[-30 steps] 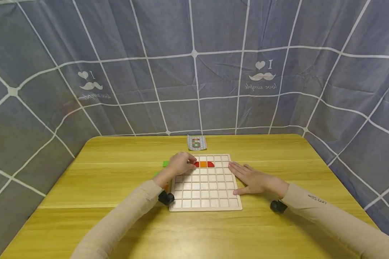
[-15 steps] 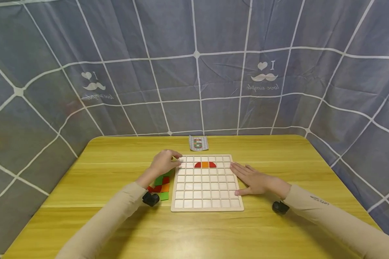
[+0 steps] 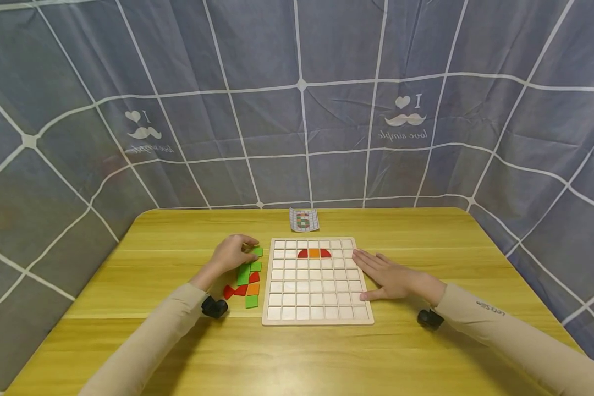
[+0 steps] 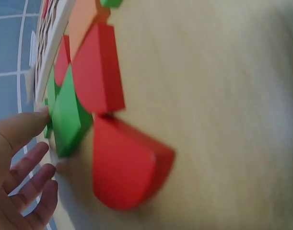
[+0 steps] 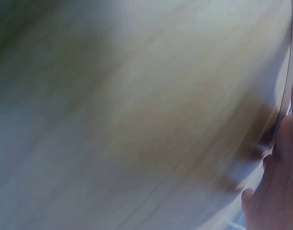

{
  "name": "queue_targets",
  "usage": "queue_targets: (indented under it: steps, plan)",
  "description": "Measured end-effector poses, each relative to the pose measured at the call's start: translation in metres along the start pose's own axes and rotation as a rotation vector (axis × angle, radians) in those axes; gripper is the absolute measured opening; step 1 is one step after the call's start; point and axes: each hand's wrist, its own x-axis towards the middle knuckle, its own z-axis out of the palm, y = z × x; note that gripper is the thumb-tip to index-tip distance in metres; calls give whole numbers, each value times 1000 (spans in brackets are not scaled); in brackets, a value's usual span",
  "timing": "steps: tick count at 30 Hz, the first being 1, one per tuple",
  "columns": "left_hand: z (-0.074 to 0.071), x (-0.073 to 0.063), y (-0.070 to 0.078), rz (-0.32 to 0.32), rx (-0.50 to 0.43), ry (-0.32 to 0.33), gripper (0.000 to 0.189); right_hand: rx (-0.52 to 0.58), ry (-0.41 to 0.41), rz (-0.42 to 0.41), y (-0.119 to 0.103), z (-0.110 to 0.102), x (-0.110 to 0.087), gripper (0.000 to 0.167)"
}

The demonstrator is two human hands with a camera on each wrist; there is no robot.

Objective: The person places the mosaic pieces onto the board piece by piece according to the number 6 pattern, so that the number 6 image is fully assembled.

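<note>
A white grid board [image 3: 311, 313] lies on the table with two red rounded tiles [image 3: 325, 253] and an orange square tile [image 3: 314, 253] between them in one row near its far edge. My left hand [image 3: 229, 253] is left of the board over a loose group of tiles. Its thumb and forefinger are apart beside a green tile [image 3: 258, 251]; in the left wrist view its fingers hold nothing. Below it lie more green tiles [image 3: 243, 276], red rounded tiles [image 4: 127, 163] and an orange tile [image 3: 253, 289]. With fingers straight, my right hand [image 3: 388, 276] rests at the board's right edge.
A small printed card [image 3: 304, 220] with a coloured grid pattern lies beyond the board. A grey curtain [image 3: 257, 137] with white lines hangs behind and around the wooden table [image 3: 411, 341].
My left hand has left the red tile on the board and moved left to the loose tiles, uncovering the board's left side. My right hand has stayed at the board's edge.
</note>
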Motion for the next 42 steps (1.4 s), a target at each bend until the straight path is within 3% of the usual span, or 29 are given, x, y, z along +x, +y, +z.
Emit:
queue_targets:
  steps: [8,16,42]
  plan:
    - [-2,2,-13,72,-76,-38,35,16,24,-25,0,-1,1,94]
    - [-3,8,-13,73,-65,-64,36,-8,-33,32,0,-2,1,94]
    - [3,6,-14,47,-54,-13,28,-27,-27,27,0,0,2,94]
